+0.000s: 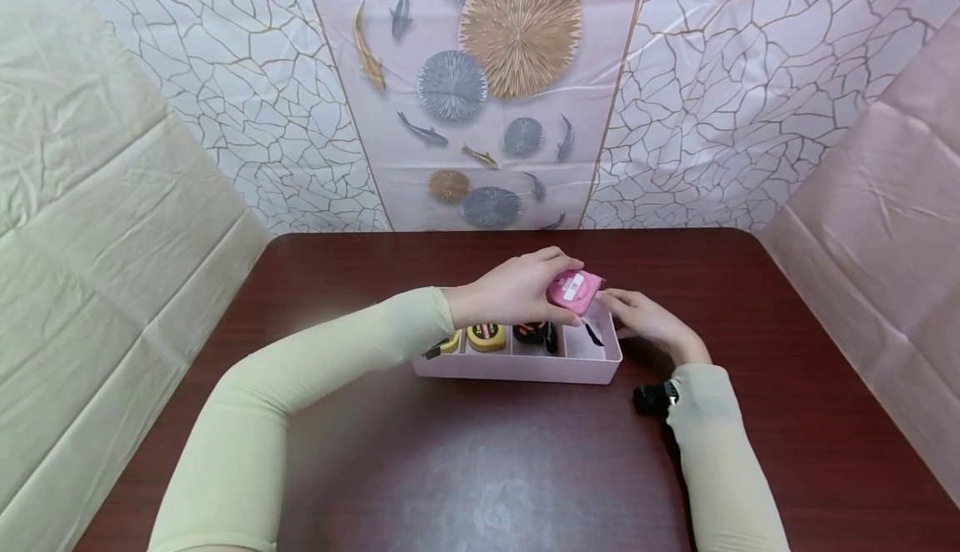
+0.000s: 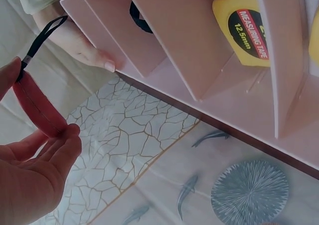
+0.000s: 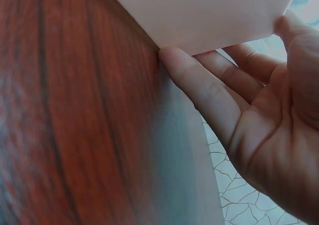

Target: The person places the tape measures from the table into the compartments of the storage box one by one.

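My left hand [image 1: 517, 289] pinches a pink tape measure [image 1: 576, 290] between thumb and fingers, above the right end of a pale pink divided box [image 1: 517, 368]. A black wrist strap [image 2: 42, 41] hangs from it in the left wrist view. At the box's right end my right hand [image 1: 651, 320] holds the wall, thumb near the rim and fingers at the lower edge. Inside the box, a yellow tape measure [image 1: 486, 336] and a black-and-orange tape measure [image 1: 531, 333] lie in separate compartments. Another yellow one [image 1: 450, 342] at the left is partly hidden by my left wrist.
The box stands on a dark red-brown wooden table [image 1: 480, 452]. Patterned cloth [image 1: 675, 118] hangs behind the table, and pale cloth walls [image 1: 112, 227] flank it. A black wrist-worn device [image 1: 654, 398] sits by my right sleeve.
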`<state>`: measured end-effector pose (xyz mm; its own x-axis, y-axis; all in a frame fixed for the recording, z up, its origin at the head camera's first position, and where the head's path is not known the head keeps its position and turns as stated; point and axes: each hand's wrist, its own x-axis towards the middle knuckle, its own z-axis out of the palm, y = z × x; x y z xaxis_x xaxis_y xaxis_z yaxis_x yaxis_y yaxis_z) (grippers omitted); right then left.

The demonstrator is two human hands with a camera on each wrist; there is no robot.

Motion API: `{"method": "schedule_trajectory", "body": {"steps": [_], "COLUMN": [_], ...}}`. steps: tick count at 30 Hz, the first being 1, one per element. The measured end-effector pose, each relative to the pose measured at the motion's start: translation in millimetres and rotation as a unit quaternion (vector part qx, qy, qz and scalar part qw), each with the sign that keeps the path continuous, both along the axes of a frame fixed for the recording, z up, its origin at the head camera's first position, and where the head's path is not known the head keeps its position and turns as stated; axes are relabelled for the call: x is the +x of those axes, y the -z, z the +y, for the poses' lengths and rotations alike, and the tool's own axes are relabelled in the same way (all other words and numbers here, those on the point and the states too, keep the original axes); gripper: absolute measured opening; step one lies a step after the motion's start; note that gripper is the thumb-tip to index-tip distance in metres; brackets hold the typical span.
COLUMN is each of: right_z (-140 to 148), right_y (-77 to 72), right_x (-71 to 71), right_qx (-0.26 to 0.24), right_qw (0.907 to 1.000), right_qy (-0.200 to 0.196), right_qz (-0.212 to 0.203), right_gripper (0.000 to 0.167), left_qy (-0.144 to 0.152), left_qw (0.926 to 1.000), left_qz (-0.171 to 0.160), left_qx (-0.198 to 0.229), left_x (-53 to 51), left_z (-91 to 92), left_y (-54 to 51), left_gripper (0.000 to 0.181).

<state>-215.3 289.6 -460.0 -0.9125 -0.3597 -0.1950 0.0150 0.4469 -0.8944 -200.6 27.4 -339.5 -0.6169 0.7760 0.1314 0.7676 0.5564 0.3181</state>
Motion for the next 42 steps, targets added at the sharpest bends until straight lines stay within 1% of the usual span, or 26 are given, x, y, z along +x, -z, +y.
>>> {"method": "schedule_trajectory", "body": {"steps": [8,13,23,31,36,42], "right_z": [1.4,2.2,2.4,2.1,1.8,2.7], "right_y": [2.5,3.4,3.8,2.9,2.6,1.9], "right_x": [-1.8,-2.4,-2.3,-2.0,-2.5,-1.3], "right_qx": [-0.023,-0.027,-0.012,0.004,0.007,0.018], "right_qw": [0.9997,0.9995,0.9999,1.0000,1.0000,0.9998], "right_qy": [-0.011,-0.016,-0.011,-0.001,-0.001,0.000], "right_qz": [-0.002,0.000,0.000,-0.003,0.000,0.008], "right_gripper": [0.063,0.060,0.056,0.059,0.063,0.061], "left_qy": [0.002,0.006,0.010,0.014,0.014,0.011], "left_qw": [1.0000,0.9999,0.9997,0.9993,0.9988,0.9982], "left_qz": [-0.006,-0.008,-0.015,-0.025,-0.039,-0.054], "left_qx": [-0.002,-0.006,-0.019,-0.024,-0.027,-0.023], "left_x": [2.0,2.4,0.8,2.5,4.7,5.2], "left_z": [3.0,3.9,5.5,7.0,7.0,7.3], "left_y": [6.4,10.2,18.5,23.9,29.2,34.5], "left_gripper": [0.076,0.075,0.075,0.073,0.071,0.072]}}
